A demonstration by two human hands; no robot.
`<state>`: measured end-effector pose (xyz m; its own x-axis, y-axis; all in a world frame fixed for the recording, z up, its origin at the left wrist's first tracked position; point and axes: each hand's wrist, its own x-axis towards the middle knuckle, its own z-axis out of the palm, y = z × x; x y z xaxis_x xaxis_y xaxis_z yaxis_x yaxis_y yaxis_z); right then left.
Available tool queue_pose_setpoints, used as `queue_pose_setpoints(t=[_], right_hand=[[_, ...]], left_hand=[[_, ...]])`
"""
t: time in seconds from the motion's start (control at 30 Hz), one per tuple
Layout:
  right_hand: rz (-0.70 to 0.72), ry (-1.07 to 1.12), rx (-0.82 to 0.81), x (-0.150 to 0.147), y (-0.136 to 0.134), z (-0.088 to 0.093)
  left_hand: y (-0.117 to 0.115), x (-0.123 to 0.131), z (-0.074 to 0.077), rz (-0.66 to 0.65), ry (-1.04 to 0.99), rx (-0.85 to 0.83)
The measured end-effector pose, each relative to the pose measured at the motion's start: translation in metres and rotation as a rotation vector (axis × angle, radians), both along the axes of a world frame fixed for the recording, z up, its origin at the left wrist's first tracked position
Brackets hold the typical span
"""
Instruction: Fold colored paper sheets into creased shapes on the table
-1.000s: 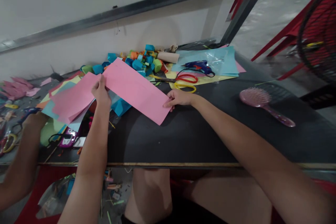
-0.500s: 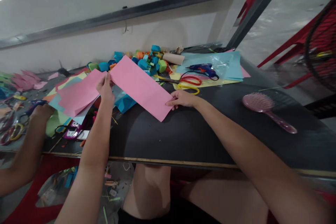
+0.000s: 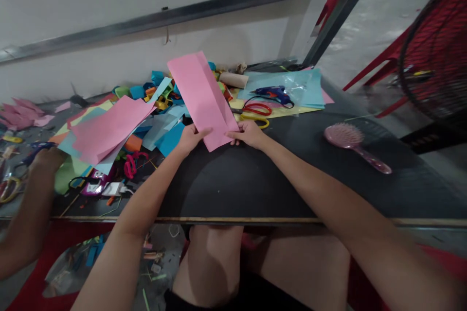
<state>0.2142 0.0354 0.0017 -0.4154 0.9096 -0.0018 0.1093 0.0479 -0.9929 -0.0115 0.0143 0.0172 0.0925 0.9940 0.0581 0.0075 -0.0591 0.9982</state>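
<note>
Between my two hands a long pink paper sheet (image 3: 200,92) is held tilted above the table, its far end raised; a lengthwise fold line shows along its right part. My left hand (image 3: 192,138) pinches the left edge near the close end, thumb on top. Opposite it, my right hand (image 3: 248,135) pinches the right corner, thumb also on top. To the left lie more pink sheets (image 3: 109,131) on a pile of coloured paper. Behind the held sheet are several small folded paper pieces (image 3: 137,92), partly hidden by it, and scissors (image 3: 257,121) with red and yellow handles.
A blue glue gun (image 3: 272,92) rests on light blue sheets (image 3: 306,82) at the back right. A pink hairbrush (image 3: 343,136) lies on the dark table (image 3: 233,189). A fan (image 3: 438,48) stands at the right. Another person's hand (image 3: 49,160) is at far left.
My left hand has moved from the sheet's far left end to its near end, beside my right hand. The pink sheet has swung round to point away from me.
</note>
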Motion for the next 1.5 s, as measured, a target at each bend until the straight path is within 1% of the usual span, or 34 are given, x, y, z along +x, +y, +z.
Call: queue_pose_setpoints(t=[0.07,0.13,0.27,0.47,0.57,0.67,0.77,0.9,0.97,1.0,1.03,1.13,1.2,1.27,1.33,1.43,1.5], right_hand=[[-0.041,0.008,0.017,-0.002,0.0,0.0],[-0.055,0.016,0.015,-0.004,-0.001,0.0],[0.006,0.007,-0.017,-0.006,-0.001,0.002],[0.069,-0.044,-0.041,-0.004,0.003,0.002],[0.081,-0.009,-0.086,-0.004,0.004,0.003],[0.093,0.075,-0.132,-0.003,0.005,0.002],[0.097,0.154,-0.162,-0.001,0.007,-0.001],[0.081,0.196,-0.153,0.001,0.008,-0.005],[0.001,0.163,-0.066,0.0,0.005,-0.003],[-0.062,0.136,0.03,-0.001,0.003,-0.002],[-0.14,0.105,0.166,-0.002,0.0,0.001],[-0.349,-0.033,0.674,-0.002,-0.009,0.009],[-0.39,-0.173,0.903,-0.002,-0.015,0.013],[-0.324,-0.296,1.018,-0.001,-0.021,0.013],[-0.203,-0.369,1.064,-0.001,-0.026,0.012],[-0.06,-0.42,1.042,-0.002,-0.03,0.01],[-0.008,-0.427,1.01,-0.002,-0.03,0.01]], left_hand=[[-0.003,0.004,-0.004,0.0,0.024,-0.012],[-0.002,0.003,-0.006,0.009,0.014,-0.028],[0.001,-0.003,-0.008,0.028,-0.038,-0.047],[0.003,-0.002,-0.011,0.044,-0.082,-0.046],[0.005,-0.002,-0.012,0.058,-0.111,-0.084],[0.008,-0.003,-0.013,0.078,-0.174,-0.119],[0.01,-0.004,-0.011,0.085,-0.247,-0.165],[0.009,-0.009,0.0,0.053,-0.323,-0.21],[0.008,-0.013,0.008,0.031,-0.349,-0.207],[0.007,-0.015,0.011,0.022,-0.357,-0.206],[0.006,-0.017,0.014,0.012,-0.36,-0.207],[0.0,-0.019,0.023,-0.019,-0.341,-0.197],[-0.005,-0.016,0.028,-0.061,-0.332,-0.165],[-0.012,-0.012,0.032,-0.134,-0.312,-0.161],[-0.017,-0.009,0.035,-0.24,-0.265,-0.218],[-0.019,-0.009,0.035,-0.36,-0.204,-0.307],[-0.016,-0.011,0.032,-0.376,-0.19,-0.318]])
